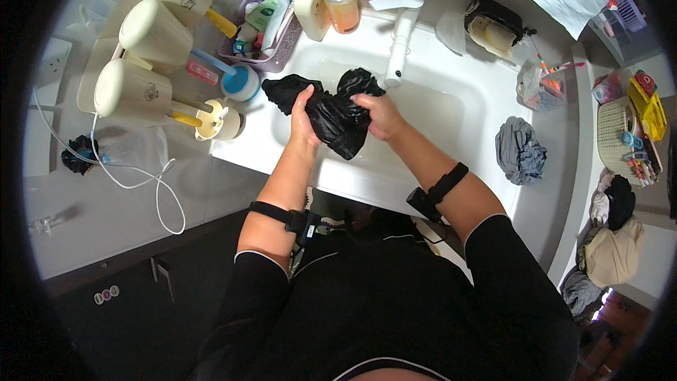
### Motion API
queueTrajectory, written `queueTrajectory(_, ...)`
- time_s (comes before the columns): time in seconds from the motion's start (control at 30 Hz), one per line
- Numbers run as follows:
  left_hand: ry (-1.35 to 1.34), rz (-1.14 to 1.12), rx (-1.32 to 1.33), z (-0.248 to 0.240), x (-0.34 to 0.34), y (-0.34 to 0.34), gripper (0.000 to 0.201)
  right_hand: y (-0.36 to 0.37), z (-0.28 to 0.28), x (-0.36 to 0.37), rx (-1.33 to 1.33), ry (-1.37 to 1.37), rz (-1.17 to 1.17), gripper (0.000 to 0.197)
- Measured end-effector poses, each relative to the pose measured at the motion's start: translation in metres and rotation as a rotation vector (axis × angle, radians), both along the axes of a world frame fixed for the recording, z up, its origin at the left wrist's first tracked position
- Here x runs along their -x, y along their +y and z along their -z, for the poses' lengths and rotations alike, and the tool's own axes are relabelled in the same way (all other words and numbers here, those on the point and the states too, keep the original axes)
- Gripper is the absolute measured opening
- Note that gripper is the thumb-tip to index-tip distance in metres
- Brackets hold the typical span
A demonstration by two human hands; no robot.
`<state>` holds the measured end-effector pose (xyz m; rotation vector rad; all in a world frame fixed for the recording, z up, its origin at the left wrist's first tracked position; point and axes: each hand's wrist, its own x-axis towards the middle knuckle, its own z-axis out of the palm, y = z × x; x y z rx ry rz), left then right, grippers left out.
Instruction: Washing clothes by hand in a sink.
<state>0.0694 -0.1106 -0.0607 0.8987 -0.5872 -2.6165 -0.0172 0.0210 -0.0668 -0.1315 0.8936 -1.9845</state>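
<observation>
A wet-looking black cloth garment (337, 123) is bunched between my two hands above the white sink (486, 88). My left hand (303, 116) grips its left part, with the thumb on top and the other fingers hidden by the fabric. Closed round the right part is my right hand (381, 113), its thumb pressing into the folds. The cloth's kind cannot be made out. Beyond it the white faucet (400, 35) reaches over the basin, where shallow, cloudy water seems to lie. A crumpled grey cloth (520, 149) rests on the sink's right ledge.
A pump bottle (312, 10), an orange liquid bottle (343, 5) and a purple basket (271, 60) of toiletries line the back left. Cream cup holders (144, 88) hang on the left wall. A soap holder (491, 32) is behind right. Clothes (613, 250) lie at far right.
</observation>
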Motion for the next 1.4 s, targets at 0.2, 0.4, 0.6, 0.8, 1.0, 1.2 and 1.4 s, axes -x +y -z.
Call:
queueTrajectory(0.2, 0.022, 0.242, -0.050, 0.003, 0.011, -0.006, 0.029, -0.003, -0.026, -0.023, -0.305, 1.239, 0.288, 0.032)
queueTrajectory(0.4, -0.122, 0.497, 0.010, -0.014, 0.025, -0.004, 0.024, 0.002, -0.048, -0.037, -0.302, 1.709, 0.227, 0.023)
queueTrajectory(0.6, -0.209, 0.610, -0.043, -0.026, 0.030, 0.002, 0.023, 0.010, -0.045, -0.044, -0.415, 2.034, 0.252, 0.017)
queueTrajectory(0.8, -0.225, 0.320, 0.179, -0.028, 0.034, 0.001, 0.028, 0.014, -0.037, -0.025, -0.262, 1.931, 0.293, 0.020)
queueTrajectory(1.0, -0.086, -0.006, 0.407, -0.033, 0.027, -0.002, 0.021, 0.015, -0.038, -0.026, -0.189, 1.045, 0.195, 0.021)
queueTrajectory(1.2, 0.037, -0.166, 0.729, -0.043, 0.017, 0.013, 0.027, 0.006, -0.026, -0.031, -0.645, 0.385, 0.457, 0.033)
queueTrajectory(1.4, 0.166, -0.164, 0.847, -0.044, 0.015, 0.023, 0.029, -0.005, -0.006, -0.036, -0.481, -0.120, 0.479, 0.049)
